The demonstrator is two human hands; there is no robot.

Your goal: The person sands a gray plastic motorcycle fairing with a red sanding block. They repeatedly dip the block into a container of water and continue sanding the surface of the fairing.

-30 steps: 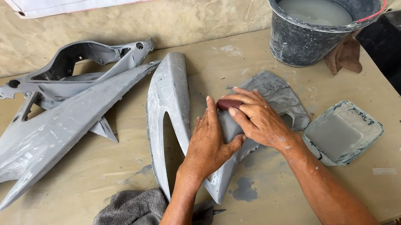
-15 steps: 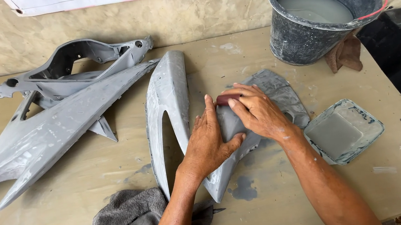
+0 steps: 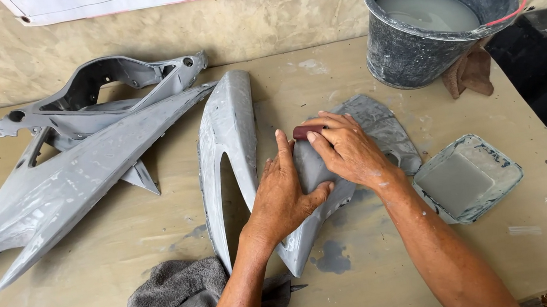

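Note:
A grey primed fairing panel (image 3: 228,144) lies in the middle of the table, forked toward me. My left hand (image 3: 285,196) presses flat on its right branch. My right hand (image 3: 348,152) holds a small dark red sanding block (image 3: 304,132) against the panel just beyond my left fingers. A wet grey sheet (image 3: 379,125) lies under my right hand.
Two more grey fairing parts (image 3: 83,146) lie at the left. A black bucket (image 3: 439,17) of cloudy water stands at the back right, a brown rag (image 3: 471,72) beside it. A square tray (image 3: 467,179) of grey water sits right. A grey towel (image 3: 174,303) lies near the front edge.
My right hand has slid the red block slightly to the left and away from me over the panel. My left hand stays pressed in place.

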